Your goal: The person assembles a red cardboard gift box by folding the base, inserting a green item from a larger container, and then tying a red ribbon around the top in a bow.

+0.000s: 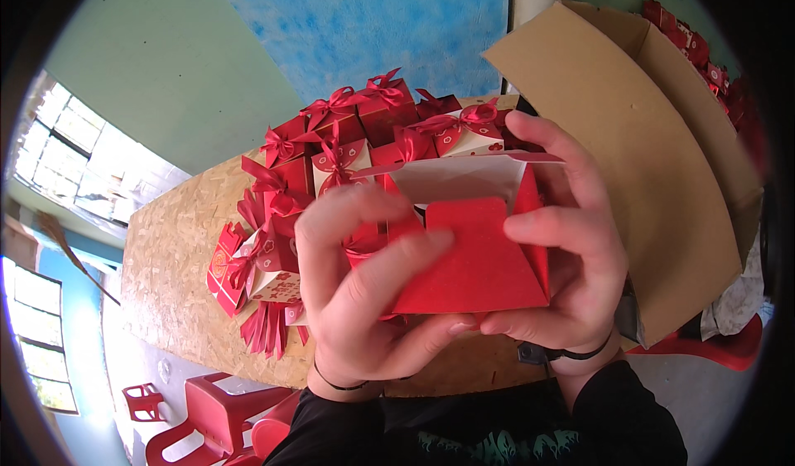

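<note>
Left hand (352,313) and right hand (592,259) both gripping red gift box (468,263), top open, closing seemingly left; ribbon-tied gift boxes (385,120) behind look done

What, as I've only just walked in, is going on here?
A person's right hand grips the right side of an open red box, its pale inside showing. The left hand is at the box's left side, fingers blurred. Beyond, ribbon-tied boxes, some red, some pale and patterned, crowd together on the wood-board table. A large open cardboard carton is at the right.
</note>
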Demonstrator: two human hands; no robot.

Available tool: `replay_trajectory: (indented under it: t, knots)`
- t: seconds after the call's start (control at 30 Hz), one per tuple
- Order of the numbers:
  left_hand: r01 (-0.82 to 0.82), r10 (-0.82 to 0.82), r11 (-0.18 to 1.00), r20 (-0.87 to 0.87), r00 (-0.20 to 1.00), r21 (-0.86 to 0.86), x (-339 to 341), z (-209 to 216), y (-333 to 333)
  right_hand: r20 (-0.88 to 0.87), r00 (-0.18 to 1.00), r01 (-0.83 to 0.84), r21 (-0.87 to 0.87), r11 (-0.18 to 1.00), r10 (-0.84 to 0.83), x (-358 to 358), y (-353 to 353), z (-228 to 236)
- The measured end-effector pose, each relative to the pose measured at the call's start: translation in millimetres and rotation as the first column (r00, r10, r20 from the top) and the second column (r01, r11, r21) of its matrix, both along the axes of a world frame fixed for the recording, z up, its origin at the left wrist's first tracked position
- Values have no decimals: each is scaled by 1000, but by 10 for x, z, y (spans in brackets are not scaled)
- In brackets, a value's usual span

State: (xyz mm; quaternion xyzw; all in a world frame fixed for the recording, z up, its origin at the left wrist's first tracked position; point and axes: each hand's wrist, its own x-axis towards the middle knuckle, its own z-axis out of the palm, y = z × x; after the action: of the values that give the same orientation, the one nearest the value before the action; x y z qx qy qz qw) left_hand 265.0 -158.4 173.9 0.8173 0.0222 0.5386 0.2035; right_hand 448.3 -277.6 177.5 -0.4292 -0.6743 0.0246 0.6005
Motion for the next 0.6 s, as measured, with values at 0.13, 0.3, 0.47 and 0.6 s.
replay_trajectory:
  t: [0.13,0.3,0.47,0.6]
  knots:
    - [-67,54,991,-113,992,-120,-22,-6,14,-24,998,60,61,996,-59,-31,44,-24]
    - [3,-11,997,-112,994,-73,-74,-11,23,64,985,159,7,987,-159,-67,29,17]
    - [73,-73,997,-32,997,20,-62,7,46,132,968,233,-156,960,-213,-107,-5,59]
    - [-26,39,998,-206,978,63,-164,90,2,217,955,232,-129,964,-200,-88,8,57]
